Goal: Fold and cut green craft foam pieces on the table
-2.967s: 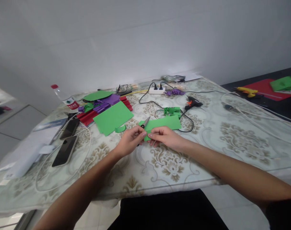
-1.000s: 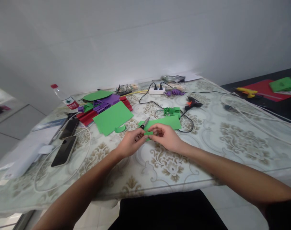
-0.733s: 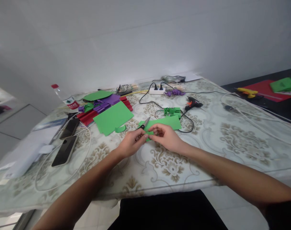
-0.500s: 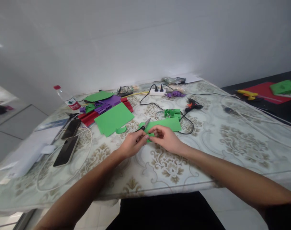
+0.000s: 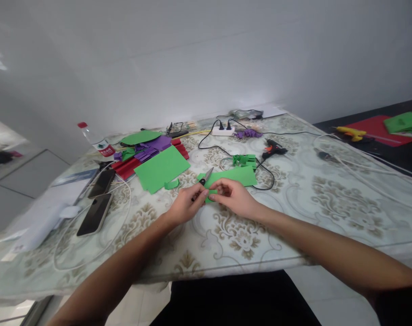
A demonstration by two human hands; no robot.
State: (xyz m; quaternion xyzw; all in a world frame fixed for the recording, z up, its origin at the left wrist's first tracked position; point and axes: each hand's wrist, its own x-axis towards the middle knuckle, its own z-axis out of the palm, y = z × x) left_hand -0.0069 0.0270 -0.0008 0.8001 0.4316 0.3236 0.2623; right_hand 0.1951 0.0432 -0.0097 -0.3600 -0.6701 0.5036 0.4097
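Between my two hands is a small piece of green paper (image 5: pixel 210 195), gripped at its left side by my left hand (image 5: pixel 188 202) and at its right by the thumb and fingers of my right hand (image 5: pixel 234 195). A pair of scissors (image 5: pixel 206 178) points up and to the right just past my left fingers, which hide part of its black handles; whether the hand touches them I cannot tell. Behind my right hand lies a long green paper strip (image 5: pixel 238 175). A curled green scrap (image 5: pixel 172 184) rests to the left of the scissors.
Green sheets (image 5: pixel 163 168) and purple paper strips (image 5: pixel 146 153) are piled at left, near a bottle (image 5: pixel 103 147) and two phones (image 5: pixel 95 213). A black glue gun (image 5: pixel 273 148), fringed green paper (image 5: pixel 244 160) and a power strip (image 5: pixel 223 131) with cables are farther back. White cables cross the right side.
My left fingers have shifted slightly on the small green paper, and more of it shows between the hands. The right hand stays almost in place.
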